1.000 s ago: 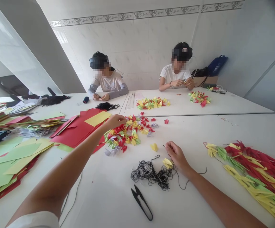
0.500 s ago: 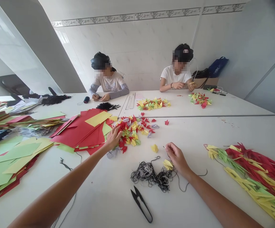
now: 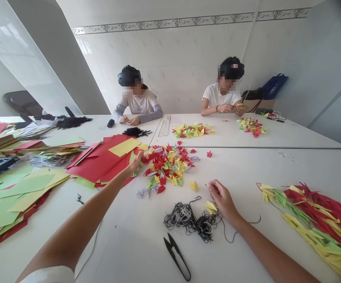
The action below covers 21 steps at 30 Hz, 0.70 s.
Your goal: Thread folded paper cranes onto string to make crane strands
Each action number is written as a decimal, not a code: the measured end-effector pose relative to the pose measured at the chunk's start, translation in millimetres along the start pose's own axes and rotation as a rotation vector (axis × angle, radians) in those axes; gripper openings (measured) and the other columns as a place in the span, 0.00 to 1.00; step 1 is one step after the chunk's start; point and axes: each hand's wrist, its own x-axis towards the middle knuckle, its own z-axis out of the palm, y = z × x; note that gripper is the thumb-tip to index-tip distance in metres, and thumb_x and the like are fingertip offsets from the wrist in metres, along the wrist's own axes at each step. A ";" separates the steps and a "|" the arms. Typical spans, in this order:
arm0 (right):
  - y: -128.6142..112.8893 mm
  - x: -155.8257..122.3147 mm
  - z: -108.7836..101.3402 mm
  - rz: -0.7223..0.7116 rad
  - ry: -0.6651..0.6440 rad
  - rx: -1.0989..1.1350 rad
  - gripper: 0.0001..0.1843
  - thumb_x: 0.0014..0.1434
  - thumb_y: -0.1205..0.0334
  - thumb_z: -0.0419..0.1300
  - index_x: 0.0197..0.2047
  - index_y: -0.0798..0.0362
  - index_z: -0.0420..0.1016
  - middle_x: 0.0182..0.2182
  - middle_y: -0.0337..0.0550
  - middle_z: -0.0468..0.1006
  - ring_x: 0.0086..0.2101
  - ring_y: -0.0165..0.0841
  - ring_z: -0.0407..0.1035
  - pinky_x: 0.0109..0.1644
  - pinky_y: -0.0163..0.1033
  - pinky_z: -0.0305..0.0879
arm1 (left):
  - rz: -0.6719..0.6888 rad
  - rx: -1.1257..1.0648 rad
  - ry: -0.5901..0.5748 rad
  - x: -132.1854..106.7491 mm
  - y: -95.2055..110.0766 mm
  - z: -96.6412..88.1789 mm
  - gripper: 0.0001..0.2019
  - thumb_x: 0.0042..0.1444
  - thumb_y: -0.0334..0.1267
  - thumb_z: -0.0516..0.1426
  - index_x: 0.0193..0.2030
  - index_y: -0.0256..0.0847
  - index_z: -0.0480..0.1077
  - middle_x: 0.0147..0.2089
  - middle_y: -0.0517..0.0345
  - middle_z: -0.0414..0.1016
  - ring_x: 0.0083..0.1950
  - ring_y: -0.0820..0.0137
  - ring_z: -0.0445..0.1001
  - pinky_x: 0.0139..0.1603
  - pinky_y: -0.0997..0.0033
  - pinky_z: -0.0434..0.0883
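My right hand (image 3: pixel 222 198) pinches a thin needle (image 3: pixel 206 185) whose dark tip pokes out past the fingers. Just below it, a yellow folded-paper piece (image 3: pixel 211 207) lies against the hand, by a dark thread. Another yellow folded piece (image 3: pixel 193 186) rests to the left of the fingertips. My left hand (image 3: pixel 136 162) is at the left edge of a pile of red, yellow, green and lilac folded-paper pieces (image 3: pixel 170 159), fingers stretched along its side; nothing shows in it. Black-and-grey thread (image 3: pixel 180 218) lies tangled between my arms, with black thread snips (image 3: pixel 176 257) nearer me.
Red sheets (image 3: pixel 99 157) and green sheets (image 3: pixel 8 196) cover the left side. Strung folded-paper garlands (image 3: pixel 320 220) lie at right. Across the table sit two people (image 3: pixel 138 100), with another folded-paper pile (image 3: pixel 192 130), black strands (image 3: pixel 136 132) and a dark thread spool (image 3: pixel 110 123).
My left hand has drawn back from within the pile to its left edge, and the pieces look more gathered. The view has shifted slightly; my right hand keeps its pinch.
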 end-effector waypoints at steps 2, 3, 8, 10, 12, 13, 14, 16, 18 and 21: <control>-0.3 0.1 0.2 -0.006 -0.001 0.000 0.21 0.65 0.41 0.55 0.34 0.50 0.62 0.25 0.32 0.51 0.23 0.26 0.45 0.23 0.33 0.44 | 0.039 -0.069 -0.074 -3.8 -4.9 -2.7 0.41 0.66 0.62 0.29 0.70 0.39 0.60 0.68 0.39 0.67 0.66 0.51 0.69 0.60 0.50 0.71; -0.4 0.0 0.2 -0.005 -0.002 0.000 0.21 0.65 0.41 0.55 0.34 0.50 0.62 0.25 0.32 0.51 0.23 0.26 0.45 0.23 0.32 0.43 | 0.053 -0.102 -0.092 -5.8 -7.3 -3.8 0.41 0.66 0.62 0.28 0.71 0.39 0.58 0.69 0.40 0.66 0.67 0.54 0.68 0.61 0.53 0.70; -0.5 -1.8 -0.3 0.016 -0.019 -0.009 0.21 0.65 0.40 0.55 0.34 0.50 0.62 0.25 0.32 0.50 0.24 0.26 0.45 0.23 0.33 0.44 | 0.060 -0.111 -0.062 -19.4 -22.9 -4.8 0.40 0.64 0.67 0.39 0.74 0.42 0.51 0.75 0.41 0.52 0.73 0.49 0.57 0.67 0.47 0.63; -0.9 -2.4 -0.3 0.014 -0.018 -0.026 0.21 0.65 0.40 0.55 0.34 0.50 0.62 0.25 0.32 0.51 0.24 0.26 0.45 0.24 0.33 0.45 | 0.065 -0.080 -0.074 -27.6 -26.5 0.4 0.39 0.63 0.66 0.42 0.74 0.46 0.52 0.76 0.43 0.53 0.73 0.48 0.56 0.66 0.46 0.64; -1.1 -2.3 0.0 0.011 -0.014 -0.037 0.22 0.65 0.40 0.54 0.34 0.50 0.62 0.25 0.32 0.51 0.24 0.27 0.45 0.24 0.33 0.45 | 0.103 -0.042 -0.076 -32.6 -25.1 7.7 0.34 0.66 0.61 0.41 0.73 0.48 0.53 0.75 0.47 0.56 0.72 0.53 0.60 0.65 0.53 0.66; -1.0 -2.0 0.2 0.009 -0.012 -0.041 0.22 0.65 0.40 0.54 0.34 0.50 0.62 0.25 0.32 0.51 0.24 0.27 0.45 0.24 0.33 0.46 | 0.125 -0.017 -0.058 -32.1 -22.6 11.1 0.32 0.68 0.58 0.40 0.73 0.48 0.54 0.74 0.47 0.57 0.71 0.56 0.61 0.65 0.56 0.67; -0.9 -1.6 0.4 0.007 -0.011 -0.044 0.22 0.65 0.40 0.54 0.34 0.50 0.62 0.25 0.32 0.51 0.24 0.27 0.45 0.25 0.33 0.46 | 0.140 0.012 -0.025 -29.3 -19.0 13.6 0.30 0.69 0.54 0.40 0.72 0.46 0.56 0.73 0.47 0.59 0.70 0.57 0.63 0.64 0.57 0.67; -0.2 -0.6 0.5 0.004 -0.007 -0.051 0.22 0.65 0.40 0.54 0.34 0.50 0.62 0.25 0.32 0.50 0.24 0.27 0.45 0.24 0.33 0.45 | 0.154 0.070 0.041 -17.2 -10.0 15.0 0.27 0.68 0.48 0.42 0.70 0.43 0.60 0.70 0.44 0.63 0.68 0.55 0.64 0.64 0.52 0.66; 0.8 0.1 0.3 0.004 0.001 -0.054 0.21 0.65 0.40 0.54 0.34 0.50 0.63 0.25 0.32 0.50 0.24 0.27 0.45 0.24 0.33 0.44 | 0.183 0.132 0.067 -0.1 -0.6 11.9 0.24 0.63 0.43 0.49 0.64 0.44 0.67 0.66 0.46 0.68 0.66 0.53 0.65 0.64 0.49 0.64; 2.9 0.5 -0.1 0.005 -0.001 -0.037 0.21 0.65 0.40 0.55 0.34 0.50 0.62 0.25 0.31 0.50 0.24 0.26 0.44 0.23 0.33 0.43 | 0.221 0.206 0.046 22.4 11.3 3.2 0.14 0.54 0.40 0.57 0.47 0.46 0.77 0.52 0.52 0.79 0.55 0.54 0.73 0.57 0.54 0.69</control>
